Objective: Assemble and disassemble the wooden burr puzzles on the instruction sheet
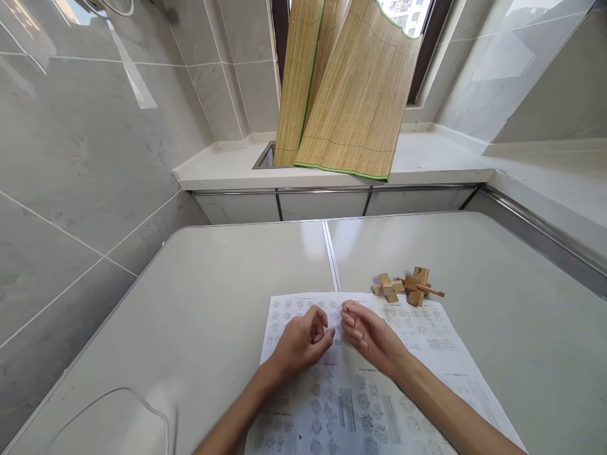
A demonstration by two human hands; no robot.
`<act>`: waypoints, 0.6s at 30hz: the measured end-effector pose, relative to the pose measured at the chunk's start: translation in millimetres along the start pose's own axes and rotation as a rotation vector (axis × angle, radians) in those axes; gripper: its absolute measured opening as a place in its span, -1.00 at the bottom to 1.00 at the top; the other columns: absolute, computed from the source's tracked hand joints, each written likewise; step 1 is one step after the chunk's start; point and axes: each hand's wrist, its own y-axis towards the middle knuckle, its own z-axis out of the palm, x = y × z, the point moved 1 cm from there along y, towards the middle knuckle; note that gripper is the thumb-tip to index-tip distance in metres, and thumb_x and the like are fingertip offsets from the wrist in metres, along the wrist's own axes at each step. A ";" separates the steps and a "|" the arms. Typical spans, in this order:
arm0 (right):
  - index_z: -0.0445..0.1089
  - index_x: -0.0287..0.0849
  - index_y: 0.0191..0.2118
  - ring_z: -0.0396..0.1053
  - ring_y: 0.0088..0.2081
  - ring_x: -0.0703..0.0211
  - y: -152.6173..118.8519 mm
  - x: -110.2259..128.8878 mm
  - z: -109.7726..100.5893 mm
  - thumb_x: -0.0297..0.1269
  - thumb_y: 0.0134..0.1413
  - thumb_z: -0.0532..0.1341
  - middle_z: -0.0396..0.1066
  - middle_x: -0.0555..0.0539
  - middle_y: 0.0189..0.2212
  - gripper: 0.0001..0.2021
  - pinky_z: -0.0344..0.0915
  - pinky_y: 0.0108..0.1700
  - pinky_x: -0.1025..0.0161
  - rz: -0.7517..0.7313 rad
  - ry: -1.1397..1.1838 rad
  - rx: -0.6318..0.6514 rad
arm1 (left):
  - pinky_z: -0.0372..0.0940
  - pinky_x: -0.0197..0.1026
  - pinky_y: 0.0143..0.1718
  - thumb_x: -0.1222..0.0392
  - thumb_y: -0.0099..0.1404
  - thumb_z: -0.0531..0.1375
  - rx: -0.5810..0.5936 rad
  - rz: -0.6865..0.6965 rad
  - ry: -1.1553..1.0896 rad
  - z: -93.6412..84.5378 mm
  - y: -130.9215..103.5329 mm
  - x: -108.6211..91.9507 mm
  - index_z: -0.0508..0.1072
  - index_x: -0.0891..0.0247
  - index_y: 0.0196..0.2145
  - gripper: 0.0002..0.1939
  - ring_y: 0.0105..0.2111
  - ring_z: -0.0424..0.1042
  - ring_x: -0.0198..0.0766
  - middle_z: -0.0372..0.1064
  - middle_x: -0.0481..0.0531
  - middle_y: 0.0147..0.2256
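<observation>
Both hands are over a large printed sheet [351,404] covered in small diagrams, which lies on the pale table. My left hand [303,338] has its fingers curled, with the thumb pointing right and nothing visible between them. Just right of it, my right hand [367,332] is turned palm inward with its fingers bent in and the thumb against the index fingertip; no object shows in it. The hands are slightly apart. At the sheet's top right edge sit two wooden interlocking pieces, a smaller light one [389,287] and a larger darker one [418,287] with a thin rod sticking out right.
The table [213,284] has a seam down its middle. A white cable [142,399] curves at the lower left. Behind the table, a counter [227,170] holds a sink [265,156] partly covered by a bamboo mat [360,95] below a window.
</observation>
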 end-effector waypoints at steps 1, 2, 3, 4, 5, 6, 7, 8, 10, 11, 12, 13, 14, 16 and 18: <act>0.37 -0.19 -0.35 0.18 -0.60 0.44 -0.2 0.6 0.0 -0.23 0.17 0.47 0.32 0.10 -0.51 -0.73 0.12 -0.62 0.51 0.004 -0.001 -0.007 | 0.07 -0.29 -0.47 0.11 0.40 0.15 0.000 -0.003 -0.013 -1.5 1.9 0.3 0.24 0.17 -0.33 -0.83 -0.53 0.12 -0.36 0.12 -0.22 -0.53; 0.37 -0.19 -0.35 0.18 -0.60 0.44 -0.4 1.2 0.0 -0.22 0.18 0.46 0.32 0.10 -0.51 -0.73 0.12 -0.62 0.51 0.009 -0.003 -0.013 | 0.06 -0.29 -0.47 0.12 0.39 0.14 0.002 -0.003 -0.024 -3.1 3.2 0.6 0.20 0.16 -0.36 -0.80 -0.53 0.09 -0.36 0.09 -0.21 -0.53; 0.37 -0.18 -0.35 0.19 -0.60 0.43 -0.7 1.7 0.1 -0.22 0.19 0.46 0.33 0.10 -0.50 -0.73 0.13 -0.62 0.50 0.016 -0.005 -0.019 | 0.04 -0.29 -0.47 0.13 0.39 0.13 0.009 -0.001 -0.032 -4.7 3.9 0.9 0.16 0.16 -0.41 -0.76 -0.53 0.05 -0.37 0.05 -0.21 -0.53; 0.37 -0.18 -0.35 0.19 -0.59 0.43 -1.0 2.3 0.2 -0.21 0.19 0.46 0.33 0.10 -0.50 -0.73 0.13 -0.62 0.50 0.022 -0.007 -0.025 | 0.02 -0.29 -0.48 0.15 0.37 0.13 0.018 0.002 -0.037 -6.0 4.0 1.4 0.11 0.16 -0.45 -0.72 -0.52 0.01 -0.37 0.00 -0.21 -0.53; 0.37 -0.18 -0.34 0.19 -0.59 0.42 -1.3 2.7 0.2 -0.20 0.19 0.45 0.33 0.10 -0.50 -0.73 0.12 -0.62 0.50 0.030 -0.009 -0.031 | -0.01 -0.28 -0.48 0.17 0.35 0.12 0.028 0.007 -0.039 -6.8 3.5 2.0 0.06 0.16 -0.48 -0.68 -0.52 -0.04 -0.37 -0.05 -0.21 -0.54; 0.37 -0.17 -0.34 0.20 -0.59 0.42 -1.5 3.2 0.1 -0.19 0.19 0.45 0.33 0.10 -0.50 -0.72 0.12 -0.63 0.50 0.037 -0.011 -0.037 | -0.03 -0.27 -0.48 0.19 0.33 0.12 0.038 0.010 -0.040 -7.1 2.7 2.9 0.01 0.16 -0.51 -0.66 -0.52 -0.08 -0.37 -0.10 -0.20 -0.55; 0.37 -0.17 -0.33 0.20 -0.59 0.41 -1.7 3.6 -0.1 -0.18 0.19 0.45 0.33 0.09 -0.50 -0.72 0.12 -0.63 0.49 0.044 -0.014 -0.041 | -0.06 -0.26 -0.48 0.21 0.31 0.12 0.044 0.013 -0.039 -6.8 1.8 4.1 -0.03 0.16 -0.52 -0.64 -0.52 -0.11 -0.37 -0.14 -0.20 -0.56; 0.37 -0.16 -0.33 0.20 -0.59 0.41 -1.8 4.1 -0.4 -0.18 0.19 0.45 0.33 0.09 -0.50 -0.72 0.12 -0.63 0.49 0.051 -0.016 -0.045 | -0.08 -0.25 -0.48 0.22 0.28 0.12 0.048 0.014 -0.038 -6.1 1.0 5.4 -0.06 0.16 -0.53 -0.63 -0.52 -0.14 -0.37 -0.18 -0.20 -0.56; 0.37 -0.16 -0.33 0.20 -0.59 0.41 -1.7 5.3 -1.3 -0.17 0.19 0.45 0.34 0.09 -0.50 -0.72 0.12 -0.62 0.48 0.059 -0.023 -0.049 | -0.11 -0.24 -0.47 0.25 0.24 0.11 0.048 0.014 -0.034 -3.9 0.1 8.2 -0.10 0.16 -0.54 -0.62 -0.51 -0.18 -0.37 -0.23 -0.19 -0.56; 0.38 -0.16 -0.34 0.20 -0.59 0.41 -1.4 6.0 -1.9 -0.16 0.19 0.45 0.34 0.09 -0.50 -0.72 0.12 -0.62 0.48 0.062 -0.028 -0.049 | -0.12 -0.24 -0.47 0.26 0.22 0.10 0.045 0.014 -0.032 -2.9 0.2 9.5 -0.11 0.16 -0.54 -0.63 -0.51 -0.19 -0.37 -0.24 -0.19 -0.55; 0.38 -0.16 -0.34 0.20 -0.59 0.41 -1.0 6.6 -2.4 -0.15 0.19 0.45 0.34 0.09 -0.50 -0.72 0.13 -0.62 0.48 0.065 -0.032 -0.048 | -0.12 -0.23 -0.47 0.27 0.21 0.10 0.043 0.013 -0.031 -2.1 0.5 10.5 -0.11 0.17 -0.54 -0.63 -0.51 -0.19 -0.37 -0.24 -0.19 -0.55; 0.39 -0.16 -0.33 0.21 -0.59 0.40 -0.5 7.3 -3.0 -0.14 0.18 0.45 0.34 0.09 -0.50 -0.72 0.13 -0.62 0.47 0.069 -0.037 -0.046 | -0.13 -0.23 -0.46 0.27 0.21 0.09 0.041 0.014 -0.029 -1.6 0.9 11.2 -0.12 0.17 -0.54 -0.63 -0.51 -0.20 -0.36 -0.24 -0.19 -0.55; 0.40 -0.17 -0.33 0.21 -0.58 0.40 0.2 7.8 -3.5 -0.13 0.18 0.45 0.34 0.09 -0.50 -0.72 0.13 -0.62 0.47 0.074 -0.043 -0.043 | -0.13 -0.23 -0.46 0.28 0.20 0.09 0.040 0.015 -0.028 -1.4 1.5 11.5 -0.11 0.17 -0.54 -0.63 -0.51 -0.20 -0.37 -0.24 -0.19 -0.55; 0.42 -0.17 -0.31 0.21 -0.58 0.39 1.5 8.6 -4.5 -0.13 0.19 0.45 0.35 0.08 -0.50 -0.73 0.14 -0.62 0.47 0.087 -0.054 -0.036 | -0.13 -0.23 -0.46 0.29 0.20 0.09 0.039 0.018 -0.027 -1.8 2.7 11.2 -0.11 0.17 -0.54 -0.64 -0.51 -0.20 -0.37 -0.24 -0.19 -0.55; 0.43 -0.18 -0.30 0.20 -0.58 0.39 2.6 9.0 -4.9 -0.12 0.20 0.44 0.36 0.08 -0.50 -0.73 0.14 -0.61 0.47 0.097 -0.064 -0.030 | -0.13 -0.24 -0.47 0.29 0.20 0.09 0.035 0.019 -0.027 -2.8 3.4 10.0 -0.11 0.17 -0.54 -0.63 -0.51 -0.20 -0.37 -0.25 -0.19 -0.55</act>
